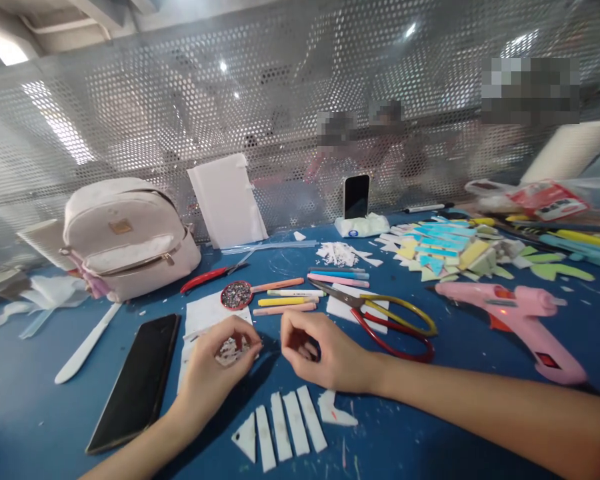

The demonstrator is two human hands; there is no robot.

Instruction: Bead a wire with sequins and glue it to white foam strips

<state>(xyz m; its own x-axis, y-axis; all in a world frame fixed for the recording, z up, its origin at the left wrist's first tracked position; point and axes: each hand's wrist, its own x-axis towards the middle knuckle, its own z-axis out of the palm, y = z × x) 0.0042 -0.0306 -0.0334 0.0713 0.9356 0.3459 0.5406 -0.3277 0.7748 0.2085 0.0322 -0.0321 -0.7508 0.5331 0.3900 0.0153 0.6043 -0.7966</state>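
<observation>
My left hand (225, 360) is closed in a pinch above a white sheet (195, 313); small white scraps (227, 351) show through the loop of its fingers. Across a narrow gap, my right hand (325, 347) is curled, thumb and fingertips together. Anything in either pinch is too small or hidden to make out. Below the hands lie several white strips (281, 427), a triangular piece (245, 437) with a dark dot, and a forked piece (336, 410), arranged like a fish. Scissors (380, 313) with red and yellow handles lie just beyond my right hand.
At left are a black phone (135, 383), a white plastic knife (87, 343) and a backpack (130, 233). Markers (287, 301) and a red-handled cutting tool (205, 279) lie ahead. A pink glue gun (520, 320) and a pile of coloured pieces (445, 247) sit right.
</observation>
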